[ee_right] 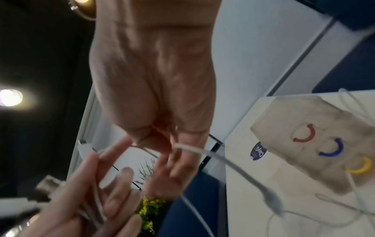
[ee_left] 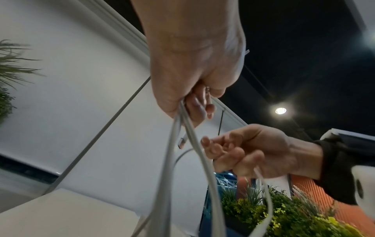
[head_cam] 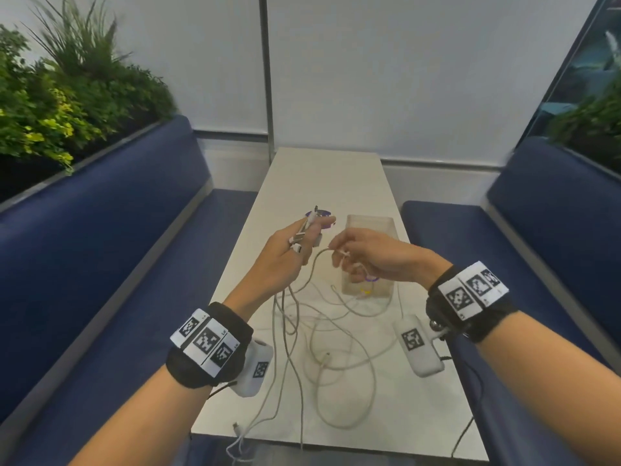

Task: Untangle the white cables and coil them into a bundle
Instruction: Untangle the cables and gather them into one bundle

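Gathering several plug ends between its fingers, the left hand (head_cam: 285, 253) keeps them sorted while the right hand (head_cam: 366, 253) pinches another of the white cables (head_cam: 322, 334), which trail tangled toward six o'clock across the worktop (head_cam: 322, 176).

Thin white charging cables (head_cam: 322, 334) sprawl in loose, overlapping loops across my pale narrow tabletop (head_cam: 336, 183), still tangled. Several strands rise from the heap, their plug ends (head_cam: 304, 232) bunched together above the surface. One more strand (head_cam: 319, 260) arcs up beside them. Two ends (head_cam: 240, 432) dangle over the near edge.
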